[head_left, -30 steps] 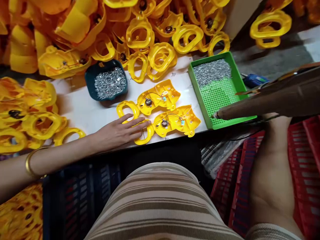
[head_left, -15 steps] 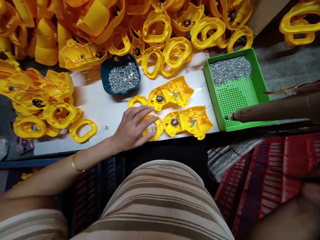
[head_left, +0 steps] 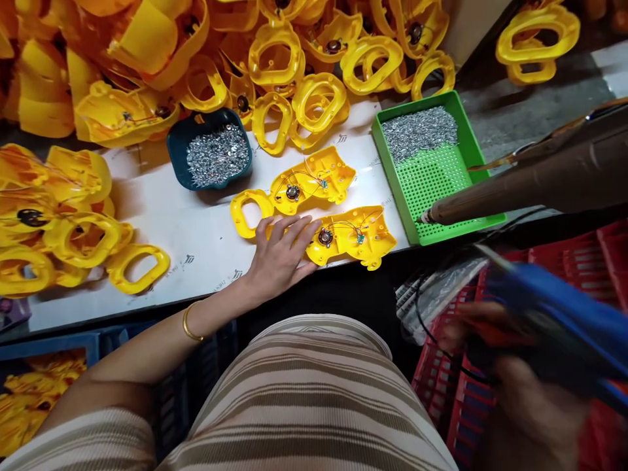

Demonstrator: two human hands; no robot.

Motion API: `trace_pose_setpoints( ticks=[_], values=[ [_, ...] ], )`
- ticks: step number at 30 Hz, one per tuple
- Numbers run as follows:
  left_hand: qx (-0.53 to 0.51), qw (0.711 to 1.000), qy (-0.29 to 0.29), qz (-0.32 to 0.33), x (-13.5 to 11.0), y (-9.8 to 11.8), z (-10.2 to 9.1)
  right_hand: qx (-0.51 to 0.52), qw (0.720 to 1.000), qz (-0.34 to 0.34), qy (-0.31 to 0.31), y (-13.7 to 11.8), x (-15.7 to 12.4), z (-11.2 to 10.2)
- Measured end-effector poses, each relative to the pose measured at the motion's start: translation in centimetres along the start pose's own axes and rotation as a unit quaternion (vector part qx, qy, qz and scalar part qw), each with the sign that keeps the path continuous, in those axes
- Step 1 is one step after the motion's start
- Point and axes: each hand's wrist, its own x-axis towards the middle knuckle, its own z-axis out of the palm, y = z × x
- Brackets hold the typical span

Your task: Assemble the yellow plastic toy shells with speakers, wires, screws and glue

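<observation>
My left hand (head_left: 283, 256) lies palm down on the near yellow plastic shell (head_left: 370, 235), fingers spread, covering its ring end. A round speaker, thin wires and a small green board sit inside this shell. Just beyond it lies a second yellow shell (head_left: 314, 180) with the same parts, and a yellow ring (head_left: 251, 212) at its left end. At the lower right, my right hand (head_left: 530, 399) is closed around the handle of a blue glue gun (head_left: 564, 314), smeared by motion. Its pale nozzle points up and left, and a black cord hangs beside it.
A dark bin (head_left: 179, 154) of screws stands behind the shells. To the right is a green tray (head_left: 380, 140) with more metal pieces and a brown wrapped tool (head_left: 490, 193) resting over it. Yellow parts (head_left: 147, 39) pile up behind. Red crates (head_left: 579, 252) stand below right.
My right hand has come into view with the blue glue gun. My left hand has settled over the near shell's ring end. The view has shifted, moving the bench leftward.
</observation>
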Motion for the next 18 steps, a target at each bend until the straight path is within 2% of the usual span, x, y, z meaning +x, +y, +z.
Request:
trace_pose_setpoints(
  ticks=[3,7,10,14,18],
  values=[
    [-0.003,1.0,0.013,-0.003,-0.8,-0.4,-0.2,0.034,0.999,0.028,-0.02,1.8,1.3,0.8],
    [-0.018,1.0,0.012,0.013,-0.8,-0.1,-0.2,0.052,0.991,0.107,-0.053,3.3,2.4,0.5],
    [-0.04,0.999,0.011,0.019,1.1,1.6,0.2,0.063,0.986,0.149,-0.046,3.7,2.5,0.3],
    [-0.064,0.997,0.004,0.044,4.7,4.7,1.0,0.044,0.985,0.157,-0.051,3.9,2.3,0.2],
    [-0.062,0.998,0.0,0.032,6.1,6.6,1.3,0.036,0.982,0.177,-0.048,4.3,2.4,0.1]
  ],
)
